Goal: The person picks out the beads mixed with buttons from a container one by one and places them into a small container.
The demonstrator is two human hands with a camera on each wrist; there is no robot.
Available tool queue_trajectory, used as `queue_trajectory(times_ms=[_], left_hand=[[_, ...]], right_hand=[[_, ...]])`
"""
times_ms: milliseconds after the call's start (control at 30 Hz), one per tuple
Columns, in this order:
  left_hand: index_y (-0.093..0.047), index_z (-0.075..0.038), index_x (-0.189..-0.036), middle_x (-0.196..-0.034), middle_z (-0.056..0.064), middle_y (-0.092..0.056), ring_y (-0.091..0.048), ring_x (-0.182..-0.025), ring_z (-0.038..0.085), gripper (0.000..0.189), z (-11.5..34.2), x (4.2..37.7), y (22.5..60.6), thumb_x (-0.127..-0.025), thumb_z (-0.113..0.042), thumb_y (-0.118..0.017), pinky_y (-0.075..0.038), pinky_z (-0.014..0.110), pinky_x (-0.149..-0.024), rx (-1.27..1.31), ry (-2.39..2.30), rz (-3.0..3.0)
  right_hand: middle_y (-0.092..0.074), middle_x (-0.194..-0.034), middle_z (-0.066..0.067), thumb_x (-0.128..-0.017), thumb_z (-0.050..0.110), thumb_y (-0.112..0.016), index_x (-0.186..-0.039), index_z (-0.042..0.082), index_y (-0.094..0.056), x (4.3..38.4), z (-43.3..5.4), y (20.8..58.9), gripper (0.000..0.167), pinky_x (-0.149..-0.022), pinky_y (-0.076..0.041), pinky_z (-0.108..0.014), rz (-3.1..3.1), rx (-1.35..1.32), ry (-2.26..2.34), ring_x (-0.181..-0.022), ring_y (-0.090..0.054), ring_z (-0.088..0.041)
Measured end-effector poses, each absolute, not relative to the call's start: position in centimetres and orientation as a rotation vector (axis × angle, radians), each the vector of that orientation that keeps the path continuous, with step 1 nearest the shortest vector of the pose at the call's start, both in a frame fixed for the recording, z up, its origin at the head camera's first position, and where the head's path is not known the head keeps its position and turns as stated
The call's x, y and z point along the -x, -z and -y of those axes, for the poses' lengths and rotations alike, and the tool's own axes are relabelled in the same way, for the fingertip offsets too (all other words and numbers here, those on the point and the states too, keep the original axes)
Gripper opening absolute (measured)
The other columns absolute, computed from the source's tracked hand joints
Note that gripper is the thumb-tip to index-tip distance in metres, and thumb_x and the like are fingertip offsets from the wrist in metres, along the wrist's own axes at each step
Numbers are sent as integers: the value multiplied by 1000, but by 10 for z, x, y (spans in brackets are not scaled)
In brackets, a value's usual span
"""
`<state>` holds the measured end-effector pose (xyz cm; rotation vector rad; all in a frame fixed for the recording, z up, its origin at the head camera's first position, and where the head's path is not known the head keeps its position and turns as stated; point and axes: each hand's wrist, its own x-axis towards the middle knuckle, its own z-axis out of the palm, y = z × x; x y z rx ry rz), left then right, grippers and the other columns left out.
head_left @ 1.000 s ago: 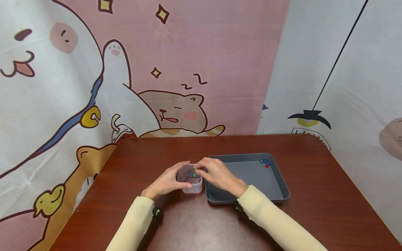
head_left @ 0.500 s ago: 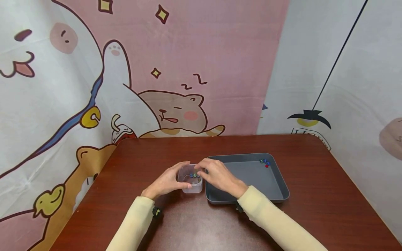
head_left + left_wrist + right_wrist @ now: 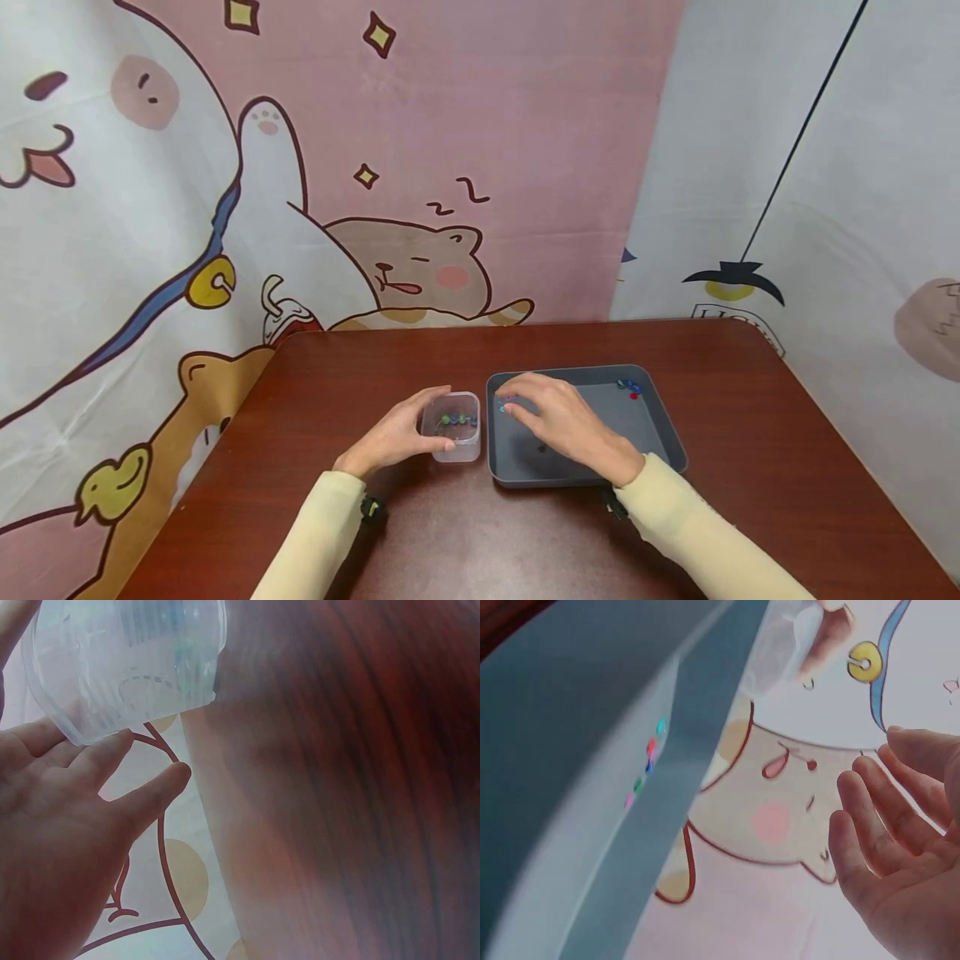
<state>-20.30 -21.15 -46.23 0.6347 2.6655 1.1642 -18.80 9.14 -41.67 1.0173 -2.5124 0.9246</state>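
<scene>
My left hand [image 3: 392, 435] holds a small clear plastic box [image 3: 467, 451] on the table, thumb at its front and fingers behind. Inside lie several small green and blue beads [image 3: 453, 420]. The left wrist view shows the box [image 3: 150, 667] close up, with the left hand's fingers [image 3: 154, 799] beside its wall. Over the left part of a grey tray [image 3: 525, 481] is my right hand [image 3: 564, 418], fingers loosely bent and nothing visible between them. Small coloured beads [image 3: 650, 754] lie along the tray's inner wall in the right wrist view.
More blue and green beads [image 3: 632, 386] and a red bead [image 3: 633, 397] lie in the tray's far right corner. The box stands just left of the tray on a brown wooden table [image 3: 420, 358]. A cartoon-printed cloth [image 3: 570, 167] hangs behind the table.
My right hand has let go of a small green bead at the box and moved right, over the tray. The left hand stays at the box. The head view has shifted slightly.
</scene>
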Motion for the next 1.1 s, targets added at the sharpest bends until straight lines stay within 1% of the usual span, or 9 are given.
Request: queue_trajectory(times_ms=[133,333,500,567,633,900,1100], left_hand=[[-45,-15,-157,-154,4,-49,-53,-132,25,94,212,202,462,-79,-38,-92,-41,53,-112,-619,-1166,-2671],[-45,-15,-156,-154,6,-49,-52,-132,25,93,212,202,463,-79,-37,-92,-40,54,-113,-630,-1171,-2668],[-45,-17,-156,-154,3,-48,-51,-133,22,92,213,203,465,-79,-34,-92,-40,52,-113,-620,-1155,-2675],[-45,-15,-156,-155,3,-48,-51,-134,22,92,213,203,466,-79,-34,-92,-39,53,-114,-621,-1152,-2678],[-45,-16,-156,-155,3,-48,-51,-134,22,92,213,203,466,-79,-34,-92,-39,53,-114,-619,-1148,-2681],[-45,-15,-157,-155,3,-47,-51,-133,24,93,212,203,463,-79,-36,-92,-39,54,-114,-597,-1151,-2667],[-43,-13,-157,-156,3,-46,-51,-133,24,95,212,203,463,-79,-38,-91,-38,54,-114,-583,-1149,-2656]], right_hand=[[-72,-119,2,-94,15,-78,-118,14,-76,185,-114,410,24,-85,-58,-39,2481,-969,-937,-106,-70,-16],[-71,-124,-2,-94,16,-78,-122,13,-75,187,-151,409,28,-85,-59,-44,2473,-900,-914,-110,-70,-20],[-71,-125,-6,-93,14,-80,-122,8,-74,194,-184,415,30,-86,-58,-49,2484,-819,-856,-110,-70,-25],[-71,-125,-9,-92,13,-80,-122,7,-74,197,-195,420,31,-86,-58,-51,2496,-784,-830,-110,-70,-28],[-71,-125,-11,-92,12,-80,-122,6,-74,200,-206,425,31,-86,-57,-53,2516,-747,-801,-111,-69,-30],[-72,-120,-16,-93,11,-78,-120,2,-74,213,-231,442,29,-85,-56,-56,2630,-673,-684,-107,-70,-35],[-71,-121,-17,-94,12,-77,-121,2,-73,224,-241,453,29,-87,-55,-57,2697,-668,-614,-109,-69,-36]])
